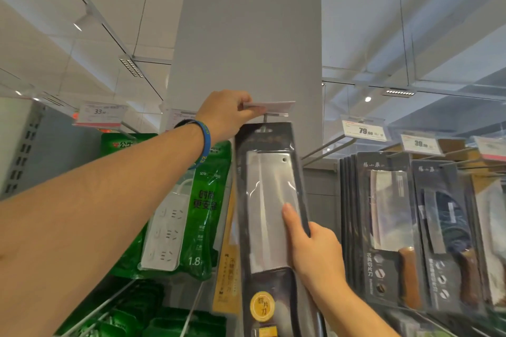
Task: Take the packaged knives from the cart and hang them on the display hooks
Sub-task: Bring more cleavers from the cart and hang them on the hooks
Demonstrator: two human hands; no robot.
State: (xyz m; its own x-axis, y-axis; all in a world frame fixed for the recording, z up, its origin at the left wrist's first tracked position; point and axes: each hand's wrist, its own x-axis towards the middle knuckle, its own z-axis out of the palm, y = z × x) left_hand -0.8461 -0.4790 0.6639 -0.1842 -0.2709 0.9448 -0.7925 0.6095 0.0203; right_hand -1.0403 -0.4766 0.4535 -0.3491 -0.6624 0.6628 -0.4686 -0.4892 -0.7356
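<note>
Two hands on one packaged knife at the display hook
Pinches the price-tag flap upward with the left hand, fingers curled round its edge; clasps the pack's right edge at mid-height with the right hand, thumb flat on the clear blister over the blade. Holds the pack upright, hang slot right at the hook's tip, beside green power-strip packs and left of more hung knives. Probably top-light card, heavy steel inside, stiff yet slippery on the plastic; best gripped by the card edges, low near the handle, never pressed on the blister
</note>
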